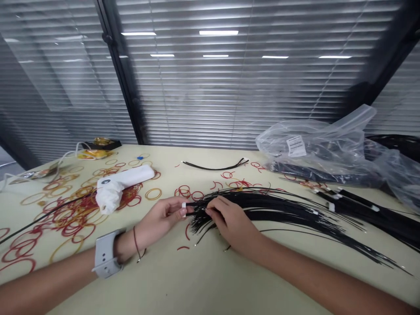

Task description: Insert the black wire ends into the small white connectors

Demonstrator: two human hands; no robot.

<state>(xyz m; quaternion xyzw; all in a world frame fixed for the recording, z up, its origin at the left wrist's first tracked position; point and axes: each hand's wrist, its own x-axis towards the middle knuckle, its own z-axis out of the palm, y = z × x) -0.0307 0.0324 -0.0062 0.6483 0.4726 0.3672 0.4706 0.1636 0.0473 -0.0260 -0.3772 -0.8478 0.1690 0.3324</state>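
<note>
My left hand (167,215) pinches a small white connector (184,209) with black cables running right from it. Close beside it, my right hand (229,218) has its thumb and fingers pressed together at the left end of a large bundle of thin black cables (288,208); what exactly lies between those fingertips is too small to tell. The bundle fans out to the right across the table, under and beyond my right hand. Farther back lies a separate short black cable (215,168) with a white end.
A white handheld device (126,181) lies among red and yellow rubber bands (78,199) on the left. Clear plastic bags (315,140) stand at the back right, near more black cable bundles (387,218). A black tray (103,144) sits at the back left.
</note>
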